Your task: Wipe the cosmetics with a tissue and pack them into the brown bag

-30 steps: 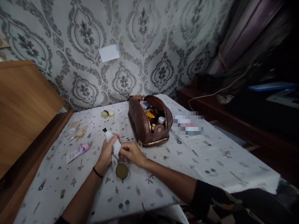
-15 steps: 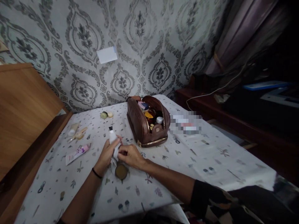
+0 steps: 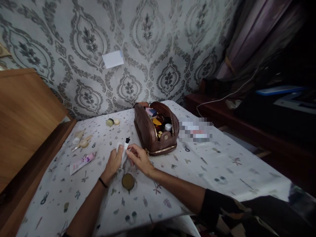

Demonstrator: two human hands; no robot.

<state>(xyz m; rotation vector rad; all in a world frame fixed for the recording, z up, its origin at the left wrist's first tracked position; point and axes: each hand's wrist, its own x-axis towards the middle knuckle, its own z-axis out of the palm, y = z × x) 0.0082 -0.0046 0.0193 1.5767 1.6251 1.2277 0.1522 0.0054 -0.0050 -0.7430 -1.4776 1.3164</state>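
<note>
Between my hands stands a small white bottle (image 3: pixel 125 146) with a black top, tilted slightly right. My left hand (image 3: pixel 114 162) is closed around its left side, with a thin white tissue (image 3: pixel 118 145) bunched against it. From the right, my right hand (image 3: pixel 141 160) grips the bottle with bent fingers; its lower part is hidden. Just below the hands, a round olive-brown lidded jar (image 3: pixel 128 181) rests on the cloth. Behind them, a brown toiletry bag (image 3: pixel 145 131) lies unzipped, filled with small cosmetics and a silver-capped item (image 3: pixel 168 127).
On the patterned tablecloth (image 3: pixel 187 184), a pink-and-white tube (image 3: pixel 82 163) lies to the left. A beige tube (image 3: pixel 78 136) and a pale yellow item (image 3: pixel 85 142) are behind it. Small round containers (image 3: pixel 110 122) sit near the wall. A wooden panel (image 3: pixel 29 121) borders the left side.
The white bottle has tipped from leaning left to leaning right, its black top shifting right and slightly down. My right hand has moved up along it, and the tissue has shifted.
</note>
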